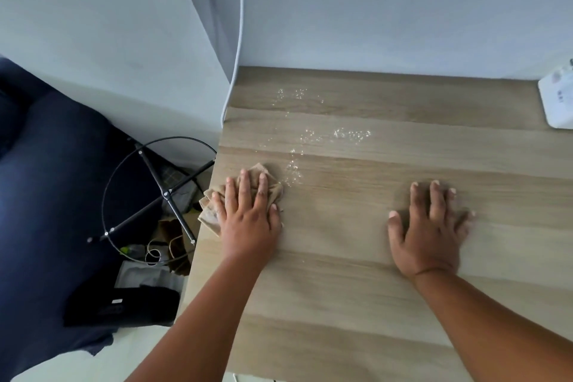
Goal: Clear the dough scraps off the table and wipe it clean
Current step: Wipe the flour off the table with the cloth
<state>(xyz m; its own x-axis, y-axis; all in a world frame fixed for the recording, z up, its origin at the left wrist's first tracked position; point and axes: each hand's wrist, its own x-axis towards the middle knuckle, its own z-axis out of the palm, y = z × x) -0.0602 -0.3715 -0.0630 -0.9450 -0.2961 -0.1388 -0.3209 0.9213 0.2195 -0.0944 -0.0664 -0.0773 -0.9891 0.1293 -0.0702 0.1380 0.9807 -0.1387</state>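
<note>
While the table (356,273) is being leaned on, the right hand (429,228) is being laid flat on its wood, fingers straight and spread, holding nothing. At the table's left edge, a tan cloth (214,211) is being pressed down by the left hand (248,211), fingers straight. Farther up the table, white scraps (352,134) are being left scattered, beyond the cloth.

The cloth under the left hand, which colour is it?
Light brown, a tan cloth, seen in the head view.
</note>
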